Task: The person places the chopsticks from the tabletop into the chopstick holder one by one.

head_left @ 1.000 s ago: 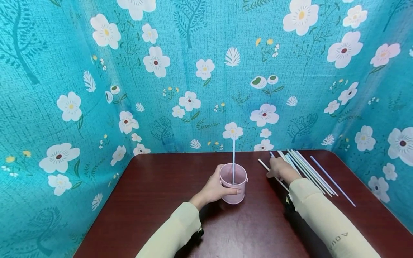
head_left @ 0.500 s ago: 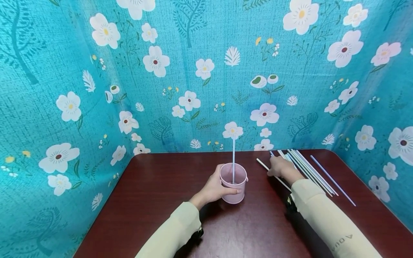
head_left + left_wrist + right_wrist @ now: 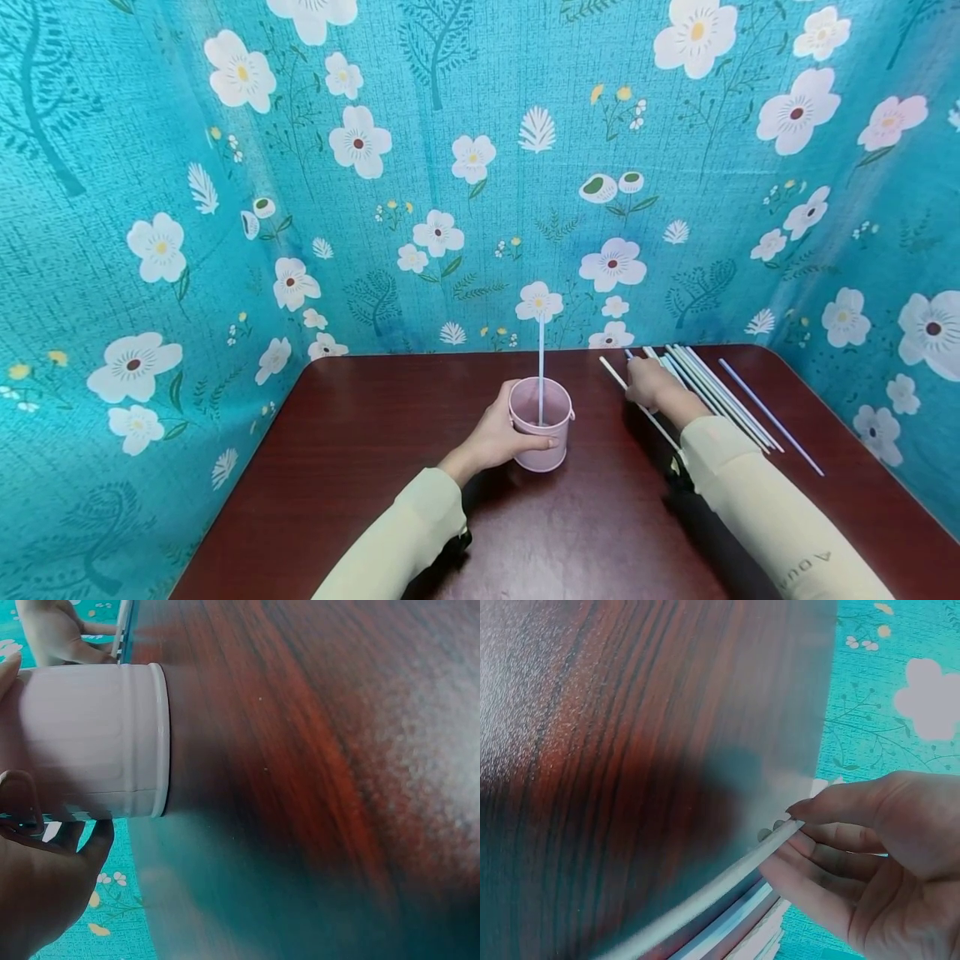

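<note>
one stick is pinched by right fingers (left fingers grip bucket).

Through my feed I observe a dark, glossy wood-grained table, bordered at far, left and right by turquoise flower-printed cloth.

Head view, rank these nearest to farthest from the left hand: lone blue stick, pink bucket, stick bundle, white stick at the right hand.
1. Pink bucket, gripped by the left hand.
2. White stick, at the right hand, right of the bucket.
3. Stick bundle, farther right.
4. Lone blue stick, rightmost on the table.
</note>
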Demonstrator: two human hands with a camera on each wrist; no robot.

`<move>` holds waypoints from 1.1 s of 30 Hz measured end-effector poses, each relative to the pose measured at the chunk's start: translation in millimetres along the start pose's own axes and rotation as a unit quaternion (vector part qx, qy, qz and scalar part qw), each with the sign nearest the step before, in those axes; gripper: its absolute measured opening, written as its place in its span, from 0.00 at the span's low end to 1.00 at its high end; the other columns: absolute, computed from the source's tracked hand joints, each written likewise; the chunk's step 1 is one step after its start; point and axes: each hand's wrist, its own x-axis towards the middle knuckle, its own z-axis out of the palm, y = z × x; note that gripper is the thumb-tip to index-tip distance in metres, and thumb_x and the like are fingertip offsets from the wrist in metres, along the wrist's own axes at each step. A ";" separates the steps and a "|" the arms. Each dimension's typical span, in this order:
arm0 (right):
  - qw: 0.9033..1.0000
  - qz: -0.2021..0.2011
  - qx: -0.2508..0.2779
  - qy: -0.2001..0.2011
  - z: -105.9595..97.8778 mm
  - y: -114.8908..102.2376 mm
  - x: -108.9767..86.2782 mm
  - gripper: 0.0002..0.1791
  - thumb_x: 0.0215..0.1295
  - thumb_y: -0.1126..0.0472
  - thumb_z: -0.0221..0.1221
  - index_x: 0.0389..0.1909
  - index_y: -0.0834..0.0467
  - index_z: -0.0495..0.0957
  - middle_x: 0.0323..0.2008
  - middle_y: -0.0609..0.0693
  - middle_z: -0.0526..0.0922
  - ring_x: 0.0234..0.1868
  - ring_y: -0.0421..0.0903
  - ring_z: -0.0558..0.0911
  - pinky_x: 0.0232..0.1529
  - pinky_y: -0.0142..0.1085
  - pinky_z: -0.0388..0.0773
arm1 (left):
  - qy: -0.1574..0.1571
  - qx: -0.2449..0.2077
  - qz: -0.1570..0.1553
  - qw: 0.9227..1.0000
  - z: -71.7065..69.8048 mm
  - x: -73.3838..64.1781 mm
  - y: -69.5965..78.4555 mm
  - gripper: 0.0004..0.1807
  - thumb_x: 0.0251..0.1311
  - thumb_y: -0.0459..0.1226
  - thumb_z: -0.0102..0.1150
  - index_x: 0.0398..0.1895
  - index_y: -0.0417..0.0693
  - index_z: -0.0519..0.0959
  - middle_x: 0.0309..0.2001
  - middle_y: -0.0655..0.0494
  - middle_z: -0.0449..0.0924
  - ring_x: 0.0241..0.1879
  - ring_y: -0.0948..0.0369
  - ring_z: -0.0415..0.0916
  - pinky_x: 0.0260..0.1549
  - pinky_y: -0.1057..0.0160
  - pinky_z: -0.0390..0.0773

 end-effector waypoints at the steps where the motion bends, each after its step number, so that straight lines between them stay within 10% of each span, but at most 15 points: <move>1: 1.000 -0.004 0.000 0.001 -2.0 -0.7 -1.8 0.02 0.64 0.73 0.57 0.33 0.67 0.73 0.26 0.58 0.78 0.23 0.49 0.81 0.19 0.36 0.79 | 0.000 0.001 0.001 1.000 0.0 0.3 -0.2 0.51 0.44 0.43 0.84 0.70 0.54 0.61 0.61 0.54 0.76 0.59 0.55 0.75 0.58 0.56 0.75; 8: 0.996 -0.063 -0.032 0.050 -25.0 -13.8 -12.9 0.11 0.55 0.73 0.57 0.16 0.61 0.76 0.15 0.50 0.77 0.18 0.45 0.76 0.21 0.37 0.73 | -0.001 -0.003 0.003 1.000 -0.3 0.9 0.2 0.51 0.44 0.43 0.84 0.70 0.54 0.62 0.61 0.54 0.76 0.60 0.53 0.75 0.58 0.55 0.74; 15: 0.986 -0.099 -0.028 0.130 -44.6 -31.5 -23.4 0.03 0.57 0.70 0.63 0.27 0.68 0.82 0.26 0.58 0.83 0.33 0.58 0.81 0.37 0.52 0.80 | 0.002 -0.004 0.001 1.000 0.0 -0.5 0.3 0.51 0.44 0.44 0.84 0.70 0.53 0.62 0.60 0.56 0.76 0.60 0.53 0.74 0.58 0.54 0.74; 33: 0.957 -0.130 0.056 0.252 -57.4 -59.7 -45.6 0.07 0.65 0.69 0.62 0.40 0.71 0.81 0.35 0.65 0.87 0.38 0.60 0.87 0.38 0.52 0.83 | 0.004 -0.025 0.002 1.000 -1.2 4.0 -0.6 0.52 0.38 0.39 0.87 0.68 0.52 0.64 0.58 0.56 0.78 0.58 0.53 0.76 0.57 0.54 0.75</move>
